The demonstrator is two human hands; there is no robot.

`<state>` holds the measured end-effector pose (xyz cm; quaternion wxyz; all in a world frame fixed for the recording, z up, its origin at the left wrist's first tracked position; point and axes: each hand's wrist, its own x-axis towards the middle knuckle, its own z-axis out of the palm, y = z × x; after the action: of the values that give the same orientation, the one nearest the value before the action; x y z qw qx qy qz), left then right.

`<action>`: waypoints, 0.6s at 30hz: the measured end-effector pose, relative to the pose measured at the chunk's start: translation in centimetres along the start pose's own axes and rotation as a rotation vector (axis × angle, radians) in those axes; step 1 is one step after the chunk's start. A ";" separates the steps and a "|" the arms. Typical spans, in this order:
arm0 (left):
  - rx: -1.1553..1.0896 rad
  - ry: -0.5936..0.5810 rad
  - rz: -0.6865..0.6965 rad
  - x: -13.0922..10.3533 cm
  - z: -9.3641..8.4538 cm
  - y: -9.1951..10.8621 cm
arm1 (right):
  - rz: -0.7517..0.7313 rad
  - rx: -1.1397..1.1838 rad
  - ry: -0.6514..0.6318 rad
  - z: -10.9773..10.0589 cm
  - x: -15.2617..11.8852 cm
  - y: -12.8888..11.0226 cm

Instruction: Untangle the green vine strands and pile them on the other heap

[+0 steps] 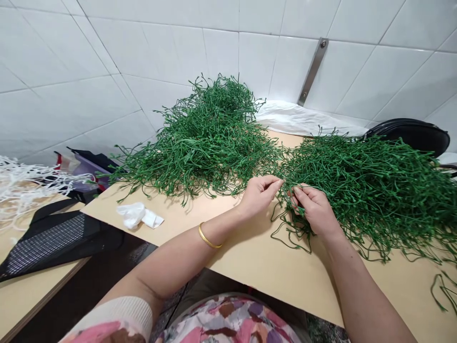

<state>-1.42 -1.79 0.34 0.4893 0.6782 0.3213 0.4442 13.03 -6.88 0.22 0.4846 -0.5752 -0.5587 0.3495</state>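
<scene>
Thin green cords with small knotted ends lie in two big heaps, a left heap (207, 138) piled high against the wall and a right heap (374, 186) spread wide. Between them, at the front, my left hand (260, 194) is closed in a pinch, its fingertips at the strands of green cord. My right hand (316, 207) pinches a green cord between thumb and forefinger, close beside the left. Several loose cords (293, 233) dangle onto the table under my right hand. The exact ends in my fingertips are too small to make out.
A crumpled white tissue (139, 216) lies on the table (257, 267) at left. White cords (28, 188) and a black mesh item (53, 238) rest on another surface. Behind the right heap sits a black bag (410, 133). White cloth (303, 118) lines the tiled wall.
</scene>
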 end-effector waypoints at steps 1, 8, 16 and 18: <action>0.020 -0.020 -0.033 0.1 0.0 -0.1 | 0.023 0.052 0.000 0.0 0.0 0.0; -0.297 -0.124 -0.300 0.5 -0.3 -0.4 | 0.135 0.167 -0.094 -0.1 -0.2 -0.1; -0.512 -0.097 -0.412 0.6 -0.2 -1.1 | 0.183 0.137 -0.305 0.5 -0.5 -0.1; -0.508 -0.074 -0.409 0.6 -0.1 -1.1 | 0.177 0.156 -0.307 0.5 -0.5 -0.1</action>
<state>-1.33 -0.88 -0.51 0.7333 0.4717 0.3117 0.3777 12.41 -7.34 0.11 0.4041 -0.5228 -0.5444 0.5166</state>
